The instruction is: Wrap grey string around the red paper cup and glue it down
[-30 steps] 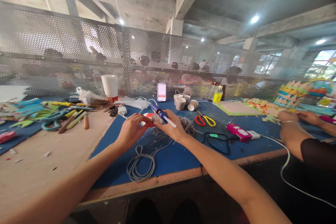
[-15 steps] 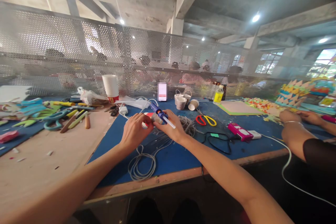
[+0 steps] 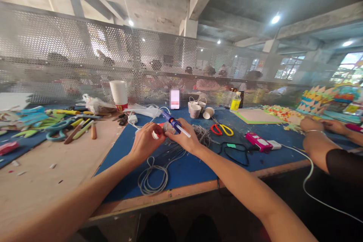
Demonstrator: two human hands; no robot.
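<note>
My left hand [image 3: 146,140] is closed around a red-and-white paper cup [image 3: 156,133], which my fingers partly cover. A greyish band shows around part of the cup, close to the fingertips of both hands. My right hand [image 3: 185,136] is closed on a blue glue gun [image 3: 171,121], with a whitish glue stick [image 3: 185,132] poking out of its rear toward me. The right fingertips also reach the cup's side. Beneath the hands lies a grey cord [image 3: 153,179], looped at the front and bunched in a tangle to the right.
Behind the hands stand small cord-wrapped cups [image 3: 195,111], a phone [image 3: 175,99] and a paper cup stack [image 3: 118,92]. Scissors [image 3: 222,129], a pink box [image 3: 258,142] and a black cable [image 3: 235,154] lie right. Tools [image 3: 76,130] lie left. A co-worker's arm [image 3: 314,143] rests far right.
Hardly anything differs. The fingers of my left hand shift slightly on the cup, and the glue gun tilts a touch. The whole view drifts by a few pixels.
</note>
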